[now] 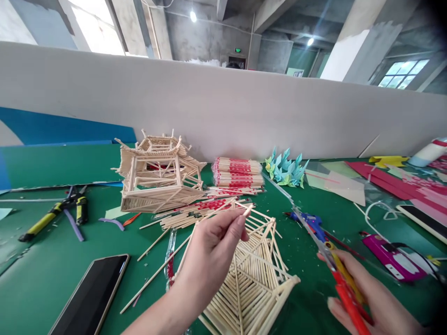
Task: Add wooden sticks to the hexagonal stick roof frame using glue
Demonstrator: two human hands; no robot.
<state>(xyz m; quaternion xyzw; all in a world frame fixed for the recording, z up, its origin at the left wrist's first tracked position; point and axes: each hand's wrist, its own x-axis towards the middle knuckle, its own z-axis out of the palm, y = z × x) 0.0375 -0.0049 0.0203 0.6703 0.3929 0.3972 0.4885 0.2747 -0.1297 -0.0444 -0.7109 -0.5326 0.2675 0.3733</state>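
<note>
Pinching a stick (247, 212), left hand (209, 253) hovers over the half-built roof (260, 284), right hand (372, 300) clasps scissors (330, 254); tower (157, 179) looks finished.

Table (52, 279): is carrying everything, with the partition (223, 107) standing behind it.
Left: cutters (56, 211) are lying far out; the phone (92, 295) is lying nearer, in front of them.
Back: the stick pavilion (157, 174) is standing before the partition, stick bundles (237, 173) lying just right of it, folded paper shapes (286, 168) sitting further right.
Middle: loose sticks (195, 214) are lying between the pavilion and the stick panel (254, 279).
Front: the left hand (209, 251) is pinching a short stick (247, 211) above the panel.
Right: the right hand (370, 298) is gripping scissors (335, 267), their blades reaching over the glue gun (314, 222).
</note>
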